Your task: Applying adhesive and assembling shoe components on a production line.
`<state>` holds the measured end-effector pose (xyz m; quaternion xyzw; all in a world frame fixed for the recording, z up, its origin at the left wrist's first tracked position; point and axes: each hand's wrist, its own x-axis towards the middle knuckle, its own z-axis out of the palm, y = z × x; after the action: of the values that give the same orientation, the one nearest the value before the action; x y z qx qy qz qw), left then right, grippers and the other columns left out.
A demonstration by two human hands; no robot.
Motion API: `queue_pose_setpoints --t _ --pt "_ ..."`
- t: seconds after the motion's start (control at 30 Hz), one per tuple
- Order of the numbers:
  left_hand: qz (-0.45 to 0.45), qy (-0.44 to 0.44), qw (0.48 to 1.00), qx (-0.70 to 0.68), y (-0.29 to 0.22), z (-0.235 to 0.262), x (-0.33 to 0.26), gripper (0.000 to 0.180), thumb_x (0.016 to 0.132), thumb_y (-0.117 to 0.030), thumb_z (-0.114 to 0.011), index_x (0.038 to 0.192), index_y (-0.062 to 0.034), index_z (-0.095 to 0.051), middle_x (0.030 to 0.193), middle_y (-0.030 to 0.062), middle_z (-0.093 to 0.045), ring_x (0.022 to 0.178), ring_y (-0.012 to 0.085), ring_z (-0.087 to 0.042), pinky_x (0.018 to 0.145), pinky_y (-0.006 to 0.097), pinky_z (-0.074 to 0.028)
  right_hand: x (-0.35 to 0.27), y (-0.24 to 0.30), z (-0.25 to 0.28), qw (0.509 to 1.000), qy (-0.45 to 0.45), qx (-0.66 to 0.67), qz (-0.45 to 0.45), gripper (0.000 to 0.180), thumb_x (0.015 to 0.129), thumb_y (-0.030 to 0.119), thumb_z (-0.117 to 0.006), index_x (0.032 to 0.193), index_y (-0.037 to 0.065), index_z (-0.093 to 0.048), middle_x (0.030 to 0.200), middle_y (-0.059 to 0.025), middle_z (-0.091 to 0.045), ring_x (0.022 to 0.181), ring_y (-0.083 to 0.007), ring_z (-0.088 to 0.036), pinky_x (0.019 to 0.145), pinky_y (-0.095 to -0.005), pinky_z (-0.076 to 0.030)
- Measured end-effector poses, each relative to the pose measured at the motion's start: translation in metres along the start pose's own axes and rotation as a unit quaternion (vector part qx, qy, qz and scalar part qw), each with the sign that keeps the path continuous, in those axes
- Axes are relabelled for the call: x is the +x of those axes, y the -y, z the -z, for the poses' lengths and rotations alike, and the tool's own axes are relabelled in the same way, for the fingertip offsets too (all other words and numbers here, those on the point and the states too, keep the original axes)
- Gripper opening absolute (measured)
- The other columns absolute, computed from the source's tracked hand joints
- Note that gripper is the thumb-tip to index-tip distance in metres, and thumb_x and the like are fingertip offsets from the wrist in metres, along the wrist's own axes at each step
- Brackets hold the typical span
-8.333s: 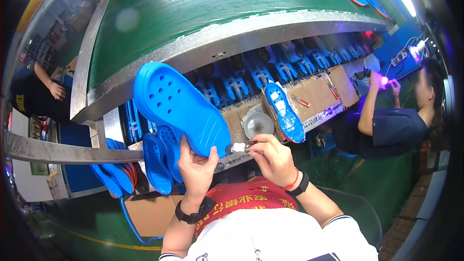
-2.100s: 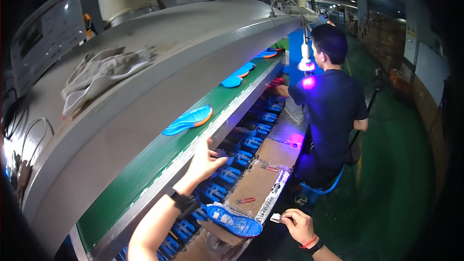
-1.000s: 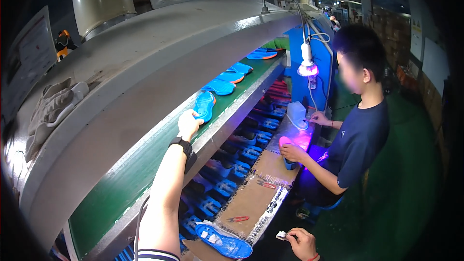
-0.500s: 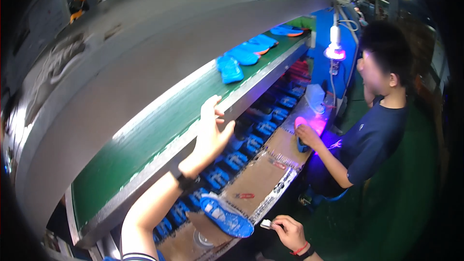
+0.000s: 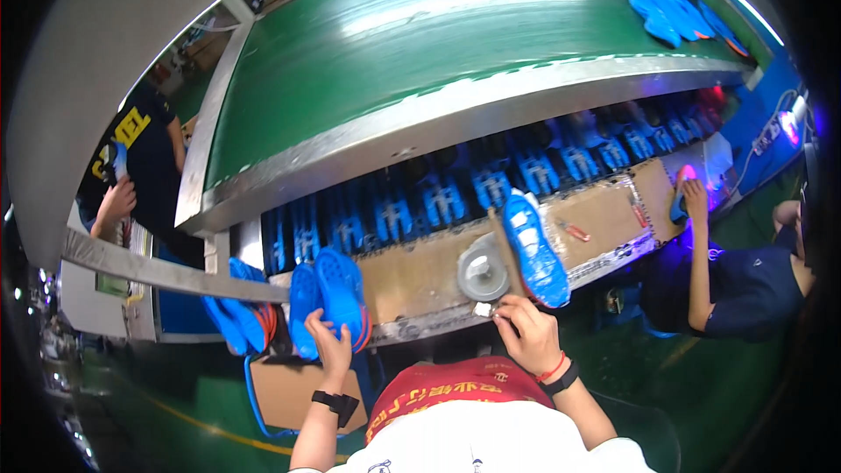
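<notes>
To the blue soles [image 5: 340, 285] at the left of the bench [image 5: 412, 276] our left hand [image 5: 332, 350] has come from the conveyor [image 5: 420, 61], fingers parted; touching, we cannot tell. Our right hand [image 5: 533, 339] pinches a small white-tipped tool [image 5: 484, 308] near the round dish [image 5: 483, 270].

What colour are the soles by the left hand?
The soles are bright blue, with some orange edging; the head view shows it.

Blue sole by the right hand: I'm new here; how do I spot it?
Find the wide green conveyor, then the cardboard-topped ledge below. The sole is there, beyond the right hand, between the grey bowl and red snips. Its white patches set it apart from the soles by the left hand.
</notes>
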<state>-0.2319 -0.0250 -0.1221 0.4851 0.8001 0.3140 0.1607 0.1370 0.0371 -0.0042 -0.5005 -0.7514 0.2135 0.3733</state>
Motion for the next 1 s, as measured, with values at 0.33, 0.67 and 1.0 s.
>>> queue_pose_setpoints --t 0.33,0.67,1.0 --pt "0.142 0.053 0.988 -0.009 0.088 0.000 -0.028 0.064 0.076 -0.005 -0.078 0.130 0.0017 -0.043 0.117 0.0179 -0.056 0.072 0.0215 -0.067 0.069 0.034 -0.055 -0.002 0.006 -0.074 0.993 0.080 -0.081 -0.030 0.010 0.084 0.009 -0.067 0.094 0.007 -0.063 0.103 -0.0084 -0.065 0.071 -0.0311 -0.067 0.060 -0.0396 -0.054" --pt "0.141 0.077 0.986 -0.033 0.096 0.006 -0.001 0.055 0.075 -0.007 -0.080 0.123 0.0043 -0.055 0.086 0.0155 -0.071 0.074 0.0215 -0.069 0.068 0.033 -0.054 0.003 -0.041 -0.124 0.946 0.105 -0.251 -0.174 0.013 0.087 0.005 -0.055 0.099 0.003 -0.052 0.107 -0.0181 -0.054 0.070 -0.0382 -0.067 0.061 -0.0479 -0.055" --pt "0.303 0.245 0.774 -0.499 0.040 0.051 0.006 0.060 0.085 0.000 -0.069 0.137 -0.0004 -0.040 0.125 0.0149 -0.057 0.106 0.0253 -0.063 0.088 0.039 -0.057 0.007 -0.063 -0.129 0.932 0.147 -0.288 -0.162 0.023 0.078 -0.002 -0.061 0.098 0.002 -0.051 0.109 -0.0182 -0.053 0.074 -0.0385 -0.068 0.064 -0.0472 -0.056"
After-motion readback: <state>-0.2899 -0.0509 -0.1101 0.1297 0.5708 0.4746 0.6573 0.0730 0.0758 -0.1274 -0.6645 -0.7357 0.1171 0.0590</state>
